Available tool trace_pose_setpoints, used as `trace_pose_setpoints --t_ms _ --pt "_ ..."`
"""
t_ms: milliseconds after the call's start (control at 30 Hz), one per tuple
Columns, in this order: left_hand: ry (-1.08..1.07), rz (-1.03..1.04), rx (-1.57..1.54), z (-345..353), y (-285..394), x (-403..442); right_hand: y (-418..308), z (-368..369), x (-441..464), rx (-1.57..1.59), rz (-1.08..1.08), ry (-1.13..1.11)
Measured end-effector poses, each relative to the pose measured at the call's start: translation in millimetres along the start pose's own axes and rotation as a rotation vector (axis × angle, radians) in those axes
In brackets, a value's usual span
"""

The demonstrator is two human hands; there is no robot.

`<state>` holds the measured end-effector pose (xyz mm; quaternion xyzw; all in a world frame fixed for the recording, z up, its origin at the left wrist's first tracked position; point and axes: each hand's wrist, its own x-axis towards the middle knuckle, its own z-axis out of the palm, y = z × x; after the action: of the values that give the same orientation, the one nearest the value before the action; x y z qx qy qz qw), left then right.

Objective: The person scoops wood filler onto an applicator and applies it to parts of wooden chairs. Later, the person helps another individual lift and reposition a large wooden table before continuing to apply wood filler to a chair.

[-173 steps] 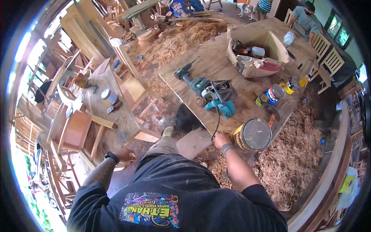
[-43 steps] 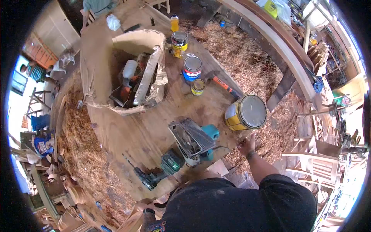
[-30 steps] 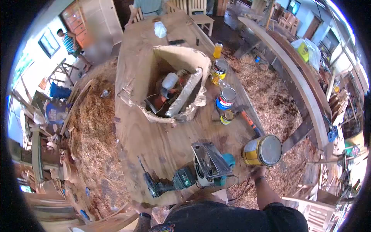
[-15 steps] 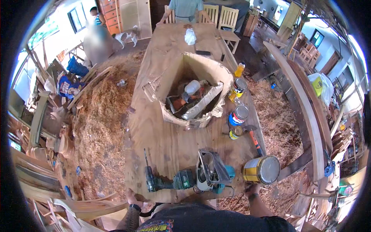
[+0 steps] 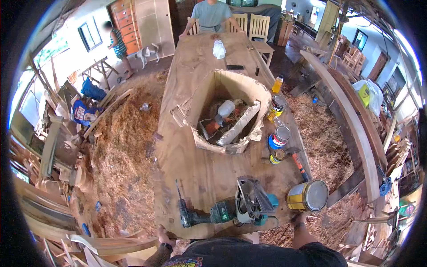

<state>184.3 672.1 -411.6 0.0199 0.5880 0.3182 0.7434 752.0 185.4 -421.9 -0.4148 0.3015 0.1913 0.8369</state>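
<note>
We have both hands at the near end of the wooden bench (image 5: 200, 169), which runs away from us down the middle of the view. Our left hand (image 5: 163, 236) is at the near left corner, our right hand (image 5: 299, 219) by the near right corner, just below a big can (image 5: 307, 196). Fingers mostly hidden on both, so we can't tell if they're wide, narrow or closed on the edge. On the bench near us: drill (image 5: 191, 218) lying flat, teal-handled power tool (image 5: 255, 200) beside it, big can tilted in our view near the right edge. Beyond the can we see a hammer (image 5: 300, 165), a small can (image 5: 276, 156), a blue can (image 5: 279, 137), a yellow can (image 5: 279, 103) and an upright bottle (image 5: 277, 84) along the right side. Torn cardboard box (image 5: 242, 89) mid-bench, open, items inside. White plastic bag (image 5: 219, 50) farther off. At the far end we see another person (image 5: 212, 17), arms apart, hands at the bench's far corners.
</note>
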Motion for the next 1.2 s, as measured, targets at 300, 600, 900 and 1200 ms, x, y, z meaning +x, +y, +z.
trace_pose_setpoints --t_ms 300,600,900,1200 --pt "-0.178 -0.019 0.315 -21.2 19.4 -2.6 11.8 -53.7 49.3 -0.2 -0.018 0.006" --pt "-0.383 0.616 1.0 -48.9 46.4 9.9 39.1 -67.4 23.6 -0.233 0.07 0.02" --pt "-0.015 -0.099 0.594 -42.1 66.5 44.5 39.7 28.7 -54.0 -0.259 0.054 0.106" --pt "-0.044 0.363 1.247 -13.3 70.9 29.0 67.3 45.4 -14.2 -0.253 0.056 0.156"
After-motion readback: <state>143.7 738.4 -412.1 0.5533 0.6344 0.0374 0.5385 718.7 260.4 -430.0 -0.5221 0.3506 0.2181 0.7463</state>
